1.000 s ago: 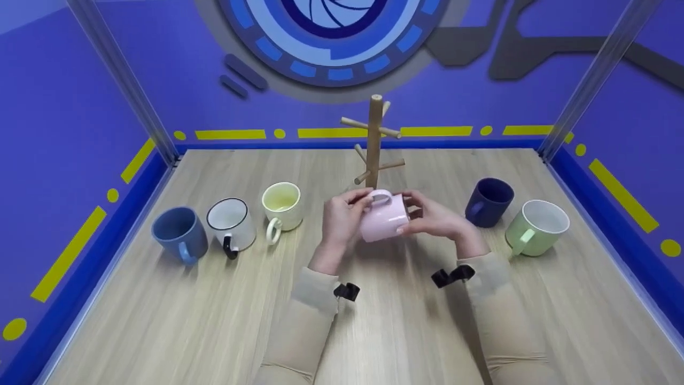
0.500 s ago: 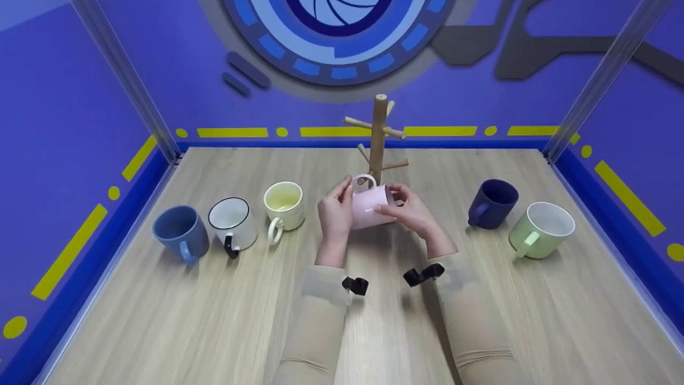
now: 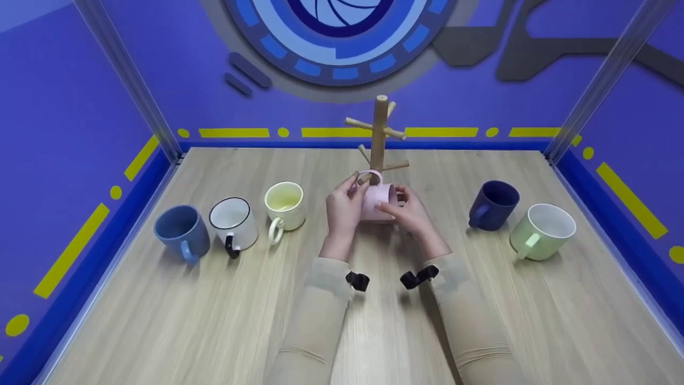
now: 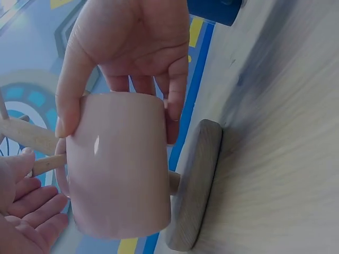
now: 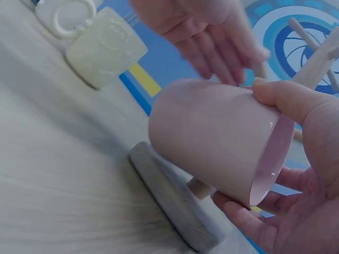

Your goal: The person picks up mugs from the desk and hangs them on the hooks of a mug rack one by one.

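Note:
My right hand (image 3: 411, 211) grips a glossy pink mug (image 3: 377, 202) near its rim; the mug lies on its side in the air, its mouth facing right. In the right wrist view the thumb (image 5: 283, 98) presses the mug's outer wall. The handle (image 4: 61, 169) loops round a lower peg (image 4: 48, 165) of a wooden mug tree (image 3: 378, 139). At that peg's end my left hand (image 3: 344, 211) has its thumb and index finger, which appear to pinch the tip. The mug hides part of the post's lower end; the base (image 4: 197, 185) shows in the left wrist view.
On the left stand a blue mug (image 3: 181, 230), a white mug with black rim (image 3: 233, 222) and a pale yellow mug (image 3: 285, 208). A dark navy mug (image 3: 494, 206) and a light green mug (image 3: 542, 232) stand on the right. Upper pegs (image 3: 395, 132) stick out above.
The pink mug has moved from in front of the mug tree to a lower peg, which now passes through its handle. My left fingers have shifted from the handle to the peg's end.

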`<move>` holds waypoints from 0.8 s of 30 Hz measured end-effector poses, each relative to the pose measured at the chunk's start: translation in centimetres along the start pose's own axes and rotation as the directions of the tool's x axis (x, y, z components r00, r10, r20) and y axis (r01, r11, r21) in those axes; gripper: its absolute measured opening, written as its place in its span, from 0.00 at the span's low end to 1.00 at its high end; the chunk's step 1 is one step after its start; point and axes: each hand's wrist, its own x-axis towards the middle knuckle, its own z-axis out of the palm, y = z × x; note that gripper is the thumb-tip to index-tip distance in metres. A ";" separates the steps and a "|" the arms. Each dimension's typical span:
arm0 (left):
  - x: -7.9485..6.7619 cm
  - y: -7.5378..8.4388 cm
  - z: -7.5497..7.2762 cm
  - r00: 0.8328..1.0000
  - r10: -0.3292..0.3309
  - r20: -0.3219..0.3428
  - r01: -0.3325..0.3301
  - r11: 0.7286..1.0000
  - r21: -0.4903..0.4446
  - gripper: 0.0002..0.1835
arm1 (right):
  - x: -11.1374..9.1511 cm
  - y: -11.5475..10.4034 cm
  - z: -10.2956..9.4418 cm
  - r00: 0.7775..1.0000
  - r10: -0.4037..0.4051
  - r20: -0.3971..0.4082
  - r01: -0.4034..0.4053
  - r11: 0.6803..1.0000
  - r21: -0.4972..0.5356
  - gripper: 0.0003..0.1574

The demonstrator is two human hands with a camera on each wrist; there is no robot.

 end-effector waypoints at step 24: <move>1.0 0.5 0.7 0.997 0.080 -0.016 -0.079 0.996 0.052 0.09 | 3.5 -3.0 -3.2 0.992 -0.036 -0.121 0.074 0.944 0.322 0.31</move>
